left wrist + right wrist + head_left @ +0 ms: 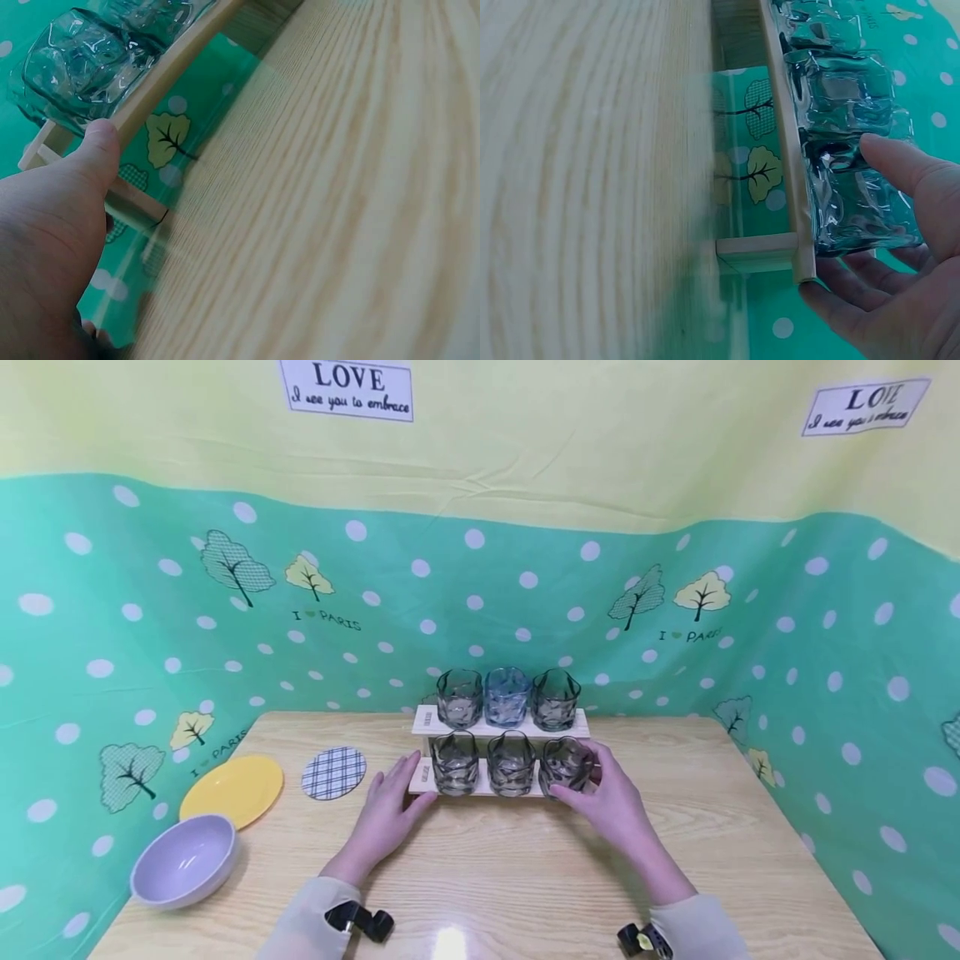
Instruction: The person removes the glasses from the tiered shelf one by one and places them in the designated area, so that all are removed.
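A two-tier wooden rack (485, 787) stands on the table with faceted drinking glasses on both shelves. On the upper shelf, a blue glass (507, 697) sits between two grey ones. Three grey glasses line the lower shelf. My right hand (611, 797) holds the rightmost lower glass (564, 765), thumb on its front and fingers behind; this glass leans slightly. At the rack's left end, my left hand (386, 806) grips the lower shelf, its thumb at the front corner, seen also in the left wrist view. The other left fingers are mostly hidden there.
Left of the rack lies a round checked coaster (333, 773). Farther left are a yellow plate (232, 791) and a lilac bowl (185, 862). A green and yellow printed cloth (480, 585) hangs behind and beside the wooden table (487, 877).
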A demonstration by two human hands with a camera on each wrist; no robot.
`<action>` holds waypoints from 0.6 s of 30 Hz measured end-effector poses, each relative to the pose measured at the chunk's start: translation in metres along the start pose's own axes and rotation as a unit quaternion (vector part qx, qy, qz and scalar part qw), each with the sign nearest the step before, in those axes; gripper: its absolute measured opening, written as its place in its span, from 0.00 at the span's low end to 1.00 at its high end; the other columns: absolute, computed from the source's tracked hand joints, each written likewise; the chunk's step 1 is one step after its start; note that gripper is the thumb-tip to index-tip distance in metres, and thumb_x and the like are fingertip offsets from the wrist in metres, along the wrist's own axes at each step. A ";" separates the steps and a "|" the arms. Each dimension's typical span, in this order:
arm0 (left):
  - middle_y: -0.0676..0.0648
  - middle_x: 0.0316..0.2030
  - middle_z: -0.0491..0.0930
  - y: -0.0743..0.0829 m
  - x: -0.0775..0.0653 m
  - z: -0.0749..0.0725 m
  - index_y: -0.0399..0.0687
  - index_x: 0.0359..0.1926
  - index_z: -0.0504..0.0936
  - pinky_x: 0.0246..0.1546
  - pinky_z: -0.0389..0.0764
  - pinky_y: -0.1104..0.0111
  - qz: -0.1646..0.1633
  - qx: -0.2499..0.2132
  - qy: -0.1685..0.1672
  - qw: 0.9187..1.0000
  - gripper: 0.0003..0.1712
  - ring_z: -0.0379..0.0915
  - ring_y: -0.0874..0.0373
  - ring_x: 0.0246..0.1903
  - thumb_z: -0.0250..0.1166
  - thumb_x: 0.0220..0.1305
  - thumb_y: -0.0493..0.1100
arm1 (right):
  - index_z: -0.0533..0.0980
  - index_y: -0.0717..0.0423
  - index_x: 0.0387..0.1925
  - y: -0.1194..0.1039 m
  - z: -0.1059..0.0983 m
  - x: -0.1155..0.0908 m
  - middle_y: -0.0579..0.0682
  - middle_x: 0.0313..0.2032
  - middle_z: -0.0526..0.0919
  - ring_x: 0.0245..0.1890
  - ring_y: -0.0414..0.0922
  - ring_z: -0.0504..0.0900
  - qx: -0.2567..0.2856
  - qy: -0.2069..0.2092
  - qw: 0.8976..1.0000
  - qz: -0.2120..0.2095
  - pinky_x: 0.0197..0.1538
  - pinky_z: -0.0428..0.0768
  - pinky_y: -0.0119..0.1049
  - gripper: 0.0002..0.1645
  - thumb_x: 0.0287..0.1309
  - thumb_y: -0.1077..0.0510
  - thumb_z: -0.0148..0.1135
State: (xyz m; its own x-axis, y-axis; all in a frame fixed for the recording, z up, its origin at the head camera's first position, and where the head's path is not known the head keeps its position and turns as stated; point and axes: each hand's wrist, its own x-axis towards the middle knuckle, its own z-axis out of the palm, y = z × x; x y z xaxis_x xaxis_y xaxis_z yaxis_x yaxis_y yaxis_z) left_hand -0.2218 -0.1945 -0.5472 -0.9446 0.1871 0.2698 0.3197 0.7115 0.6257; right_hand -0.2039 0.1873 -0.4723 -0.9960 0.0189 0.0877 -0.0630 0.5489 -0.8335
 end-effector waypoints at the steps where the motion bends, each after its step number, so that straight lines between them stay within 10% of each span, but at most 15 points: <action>1: 0.35 0.83 0.62 0.000 0.000 0.000 0.45 0.88 0.58 0.84 0.41 0.35 0.000 0.000 0.000 1.000 0.49 0.53 0.37 0.84 0.66 0.81 0.61 | 0.64 0.49 0.81 0.000 -0.001 -0.001 0.63 0.70 0.78 0.69 0.66 0.80 -0.004 -0.001 1.000 0.000 0.70 0.80 0.61 0.57 0.59 0.44 0.87; 18: 0.33 0.82 0.62 0.001 0.000 0.000 0.44 0.88 0.58 0.84 0.41 0.36 -0.001 0.004 0.001 1.000 0.48 0.53 0.36 0.84 0.67 0.81 0.60 | 0.62 0.51 0.83 -0.011 -0.024 -0.003 0.65 0.73 0.76 0.71 0.69 0.77 -0.045 -0.022 0.999 0.001 0.70 0.78 0.67 0.62 0.58 0.39 0.86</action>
State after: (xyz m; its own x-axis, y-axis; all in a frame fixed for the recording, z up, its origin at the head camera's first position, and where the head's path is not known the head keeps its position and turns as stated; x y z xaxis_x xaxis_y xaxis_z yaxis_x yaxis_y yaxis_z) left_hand -0.2211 -0.1935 -0.5470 -0.9449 0.1842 0.2708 0.3177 0.7165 0.6210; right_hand -0.1991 0.2014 -0.4496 -0.9980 -0.0164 0.0610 -0.0580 0.6213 -0.7815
